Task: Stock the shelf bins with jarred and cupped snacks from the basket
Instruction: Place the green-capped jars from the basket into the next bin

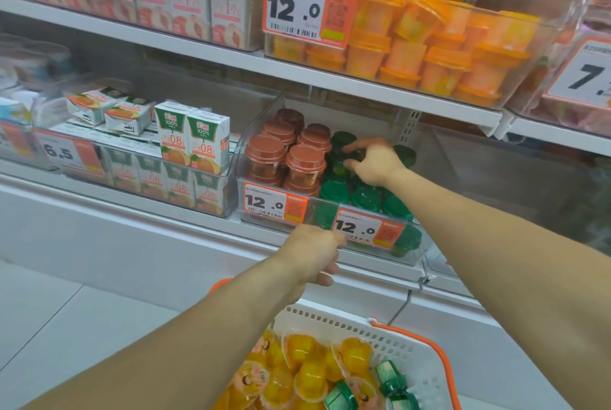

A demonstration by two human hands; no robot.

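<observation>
1. Green-lidded cups [365,199] fill the right half of the clear shelf bin [410,257], beside the brown-lidded cups [304,161].
2. My left grip [315,252] curls over the bin's front edge, holding it.
3. My right grip [372,161], fingers spread and released, rests atop the green cups.
4. More green cups [391,380] lie on their sides in the basket [415,348] below, nearer my left.

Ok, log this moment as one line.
left hand: grips clear bin front edge | right hand: on green-lidded cups in bin | basket: green-lidded cups left
</observation>
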